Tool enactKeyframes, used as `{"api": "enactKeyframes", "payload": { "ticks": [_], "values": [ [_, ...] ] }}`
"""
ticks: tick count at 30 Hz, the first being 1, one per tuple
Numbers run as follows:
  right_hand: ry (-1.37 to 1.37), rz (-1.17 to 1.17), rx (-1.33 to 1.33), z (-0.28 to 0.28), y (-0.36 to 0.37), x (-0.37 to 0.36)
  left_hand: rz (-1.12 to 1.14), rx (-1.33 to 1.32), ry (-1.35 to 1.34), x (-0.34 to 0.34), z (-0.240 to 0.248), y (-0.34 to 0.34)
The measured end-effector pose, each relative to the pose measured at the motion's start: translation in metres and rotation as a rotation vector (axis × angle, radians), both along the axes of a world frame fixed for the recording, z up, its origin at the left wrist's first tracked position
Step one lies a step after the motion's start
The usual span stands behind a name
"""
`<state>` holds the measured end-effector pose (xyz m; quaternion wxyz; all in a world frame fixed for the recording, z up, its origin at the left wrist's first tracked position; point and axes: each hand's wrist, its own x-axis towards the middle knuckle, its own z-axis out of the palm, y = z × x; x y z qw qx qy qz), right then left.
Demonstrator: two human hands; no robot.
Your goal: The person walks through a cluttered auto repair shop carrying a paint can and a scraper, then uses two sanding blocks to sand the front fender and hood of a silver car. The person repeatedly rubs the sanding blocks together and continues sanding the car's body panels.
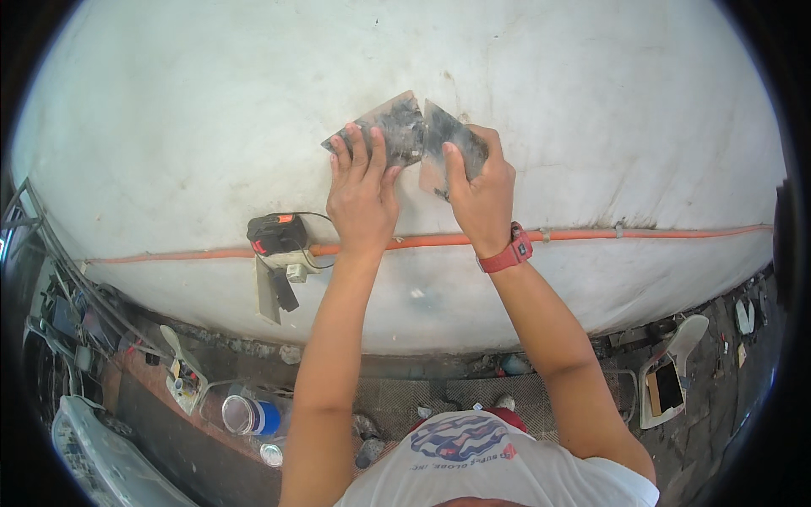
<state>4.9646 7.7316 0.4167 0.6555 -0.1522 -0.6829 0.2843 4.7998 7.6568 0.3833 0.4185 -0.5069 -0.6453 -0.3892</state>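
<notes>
My left hand [363, 203] lies with its fingers over a flat, thin piece [397, 118], dark grey with paler brownish smudges, and holds it up in front of the white wall. Its thumb is by the lower edge of that piece. Gripped between the thumb and fingers of my right hand [486, 198] is a second flat, smudged dark piece [443, 135], tilted so one corner points up. The two pieces stand edge to edge with a narrow gap at the top; whether they touch lower down I cannot tell. A red watch [508, 252] is on my right wrist.
An orange conduit [439, 241] runs across the wall [591, 110] below my hands. On it, at left, sit a black battery pack [277, 234] and an outlet box [296, 260]. Low down are a blue-and-white bucket [252, 416], a left chair [184, 372] and a right chair [688, 338].
</notes>
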Motion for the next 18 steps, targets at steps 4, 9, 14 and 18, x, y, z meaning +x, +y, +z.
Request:
{"api": "enactKeyframes", "payload": {
  "ticks": [4,9,14,18],
  "values": [
    [0.021,-0.070,0.119,0.015,0.004,-0.004,0.033,-0.041,0.077,-0.007,0.006,0.000],
    [-0.007,-0.075,0.214,0.043,0.007,-0.011,-0.002,-0.022,0.080,-0.012,-0.003,-0.001],
    [-0.015,-0.111,0.295,0.042,0.012,-0.013,-0.022,-0.014,0.058,-0.009,0.000,0.004],
    [-0.084,-0.021,0.267,0.051,0.011,-0.008,-0.019,-0.012,0.072,-0.014,-0.005,0.004]
  ]
}}
